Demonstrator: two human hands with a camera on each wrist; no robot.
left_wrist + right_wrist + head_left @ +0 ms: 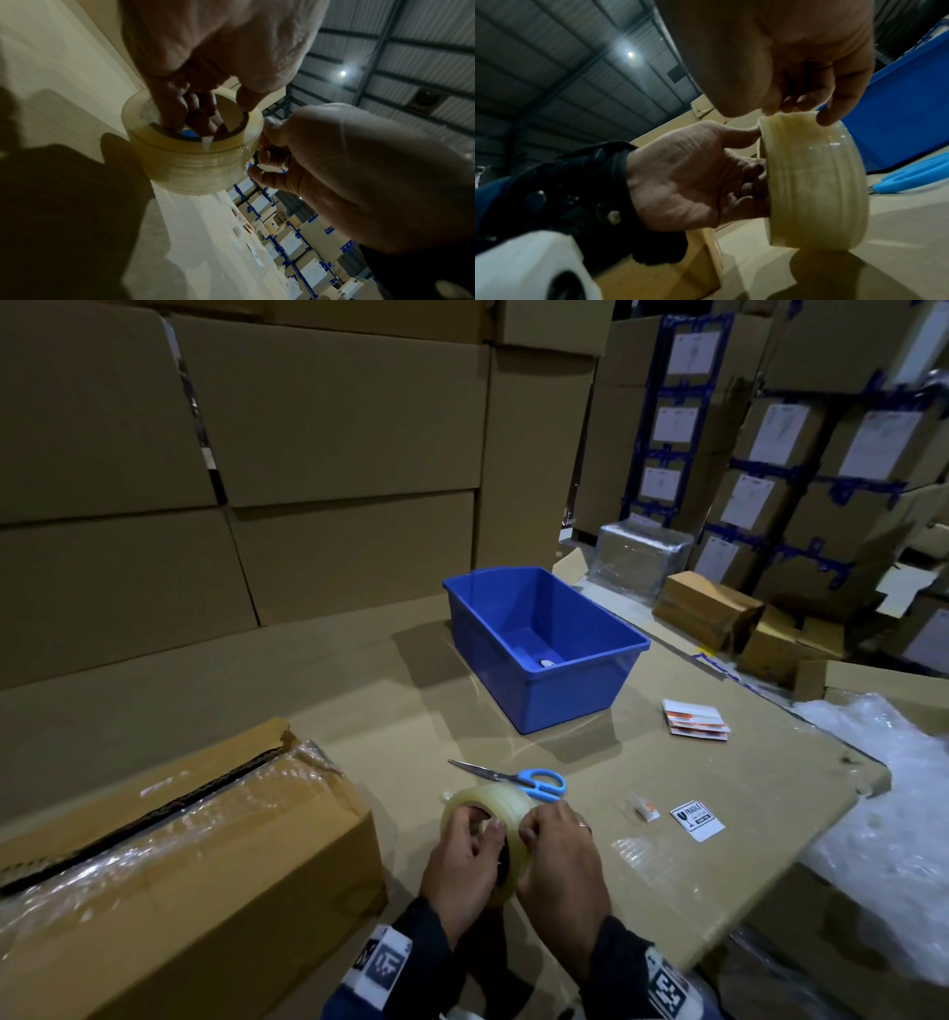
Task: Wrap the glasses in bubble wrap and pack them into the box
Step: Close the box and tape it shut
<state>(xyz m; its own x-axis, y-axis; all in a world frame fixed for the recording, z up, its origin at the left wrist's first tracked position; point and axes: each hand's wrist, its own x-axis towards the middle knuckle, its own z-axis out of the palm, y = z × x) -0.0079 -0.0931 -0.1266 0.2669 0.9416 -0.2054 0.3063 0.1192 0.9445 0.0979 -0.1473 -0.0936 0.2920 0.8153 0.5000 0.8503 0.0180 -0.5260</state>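
Left hand (pixel 459 862) fingers (pixel 174 107) curled through tape roll (pixel 485 834) core, thumb on rim. Right hand (pixel 557 860) fingertips (pixel 830 115) pinch at roll's outer face; tape end unclear. Glasses not discernible. Sticker (pixel 697 819) right of fingers reads "FRAGILE"; smaller print unreadable. Scissors (pixel 518 779) just beyond fingers, blue bin (pixel 580 690) farther. Taped box (pixel 169 860) left of fingers, bubble wrap (pixel 893 819) far right, cut off.
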